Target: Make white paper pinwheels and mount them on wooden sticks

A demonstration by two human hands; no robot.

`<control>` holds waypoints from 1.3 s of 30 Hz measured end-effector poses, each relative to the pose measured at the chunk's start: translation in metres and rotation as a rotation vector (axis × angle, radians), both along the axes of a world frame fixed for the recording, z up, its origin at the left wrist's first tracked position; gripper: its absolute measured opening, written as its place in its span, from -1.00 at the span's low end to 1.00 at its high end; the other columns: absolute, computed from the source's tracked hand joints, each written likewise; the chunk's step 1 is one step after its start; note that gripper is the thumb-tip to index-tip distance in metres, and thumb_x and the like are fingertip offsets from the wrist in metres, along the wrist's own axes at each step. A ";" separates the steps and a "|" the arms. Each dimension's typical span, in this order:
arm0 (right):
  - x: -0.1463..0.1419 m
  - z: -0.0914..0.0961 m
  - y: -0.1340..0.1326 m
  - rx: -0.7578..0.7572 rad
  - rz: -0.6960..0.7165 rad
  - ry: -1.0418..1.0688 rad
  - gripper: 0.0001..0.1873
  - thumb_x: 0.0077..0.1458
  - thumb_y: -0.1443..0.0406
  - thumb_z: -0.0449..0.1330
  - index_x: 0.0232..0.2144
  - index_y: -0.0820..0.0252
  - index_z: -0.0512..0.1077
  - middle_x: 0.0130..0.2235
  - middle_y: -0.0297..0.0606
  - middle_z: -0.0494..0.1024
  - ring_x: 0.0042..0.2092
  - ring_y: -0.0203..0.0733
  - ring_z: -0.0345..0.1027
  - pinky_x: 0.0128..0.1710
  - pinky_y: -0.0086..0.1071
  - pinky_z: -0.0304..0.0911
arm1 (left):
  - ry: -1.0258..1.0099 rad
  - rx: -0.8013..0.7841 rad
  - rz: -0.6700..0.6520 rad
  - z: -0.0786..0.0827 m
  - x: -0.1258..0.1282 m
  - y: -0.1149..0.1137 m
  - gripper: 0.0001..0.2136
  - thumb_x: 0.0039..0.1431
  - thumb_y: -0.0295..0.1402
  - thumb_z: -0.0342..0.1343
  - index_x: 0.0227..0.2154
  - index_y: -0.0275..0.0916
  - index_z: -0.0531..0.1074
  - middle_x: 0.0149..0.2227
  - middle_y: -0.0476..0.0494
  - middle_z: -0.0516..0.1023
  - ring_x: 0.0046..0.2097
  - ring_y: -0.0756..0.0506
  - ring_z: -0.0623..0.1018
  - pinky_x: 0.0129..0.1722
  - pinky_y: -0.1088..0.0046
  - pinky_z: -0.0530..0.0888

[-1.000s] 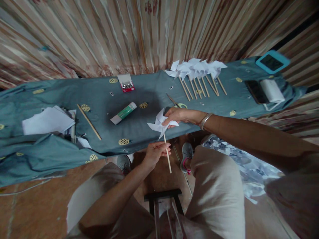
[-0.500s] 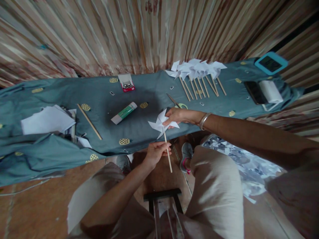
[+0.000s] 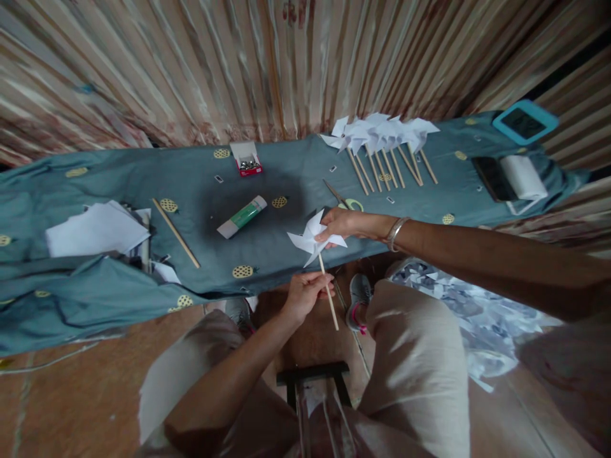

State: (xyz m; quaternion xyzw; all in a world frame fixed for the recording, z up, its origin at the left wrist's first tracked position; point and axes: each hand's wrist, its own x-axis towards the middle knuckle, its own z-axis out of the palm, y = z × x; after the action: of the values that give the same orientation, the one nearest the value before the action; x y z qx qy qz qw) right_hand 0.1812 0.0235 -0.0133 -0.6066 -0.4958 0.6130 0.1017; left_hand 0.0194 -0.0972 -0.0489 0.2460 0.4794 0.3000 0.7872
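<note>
A white paper pinwheel point(image 3: 310, 239) on a thin wooden stick point(image 3: 331, 301) is held over the near edge of the cloth-covered table point(image 3: 191, 191). My left hand point(image 3: 305, 294) pinches the stick below the paper head. My right hand point(image 3: 341, 224), with a metal bangle at the wrist, is closed on the paper blades. A row of several finished pinwheels point(image 3: 382, 143) lies at the far right of the table.
On the blue-grey cloth lie a green-and-white glue stick point(image 3: 241, 217), a small red box of pins point(image 3: 249, 163), scissors point(image 3: 344, 198), a loose wooden stick point(image 3: 175, 232), white paper sheets point(image 3: 95, 229), a phone point(image 3: 491, 179), a white roll point(image 3: 524, 175) and a blue-framed tablet point(image 3: 524, 121). Paper scraps point(image 3: 477, 318) litter the floor.
Both hands and the pinwheel stay almost in place; the stick's lower end has tilted slightly to the right. The view has shifted a little.
</note>
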 end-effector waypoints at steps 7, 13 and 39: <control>0.000 -0.001 -0.001 0.000 -0.018 0.000 -0.76 -0.42 0.28 0.51 -0.65 0.24 0.53 -0.62 -0.26 0.53 -0.62 -0.34 0.30 -0.64 -0.48 0.22 | 0.005 0.010 0.008 -0.002 0.003 -0.001 -0.65 -0.29 -0.15 0.44 -0.55 -0.35 0.57 -0.57 -0.07 0.54 -0.54 0.01 0.52 -0.44 0.47 0.50; -0.004 0.014 -0.004 -0.034 -0.072 0.029 -0.76 -0.44 0.34 0.53 -0.65 0.21 0.54 -0.60 -0.29 0.57 -0.59 -0.33 0.37 -0.62 -0.52 0.33 | 0.059 0.037 0.018 0.004 0.002 -0.001 -0.66 -0.31 -0.15 0.45 -0.54 -0.34 0.58 -0.58 -0.06 0.54 -0.56 0.02 0.51 -0.48 0.50 0.49; 0.010 0.023 -0.037 0.369 -0.717 0.406 -0.51 -0.45 -0.03 0.47 -0.51 0.16 0.48 -0.55 -0.42 0.51 -0.51 -0.39 0.35 -0.44 -0.47 0.35 | 0.191 0.253 0.151 0.026 0.013 0.063 -0.71 -0.27 -0.19 0.44 -0.54 -0.30 0.60 -0.60 -0.03 0.54 -0.59 0.01 0.49 -0.50 0.49 0.48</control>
State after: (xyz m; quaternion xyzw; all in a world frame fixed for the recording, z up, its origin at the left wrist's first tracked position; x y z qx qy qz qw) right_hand 0.1916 -0.0132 0.0099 -0.5791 -0.3255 0.5470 0.5094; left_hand 0.0320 -0.0337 -0.0225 0.3337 0.5275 0.3917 0.6760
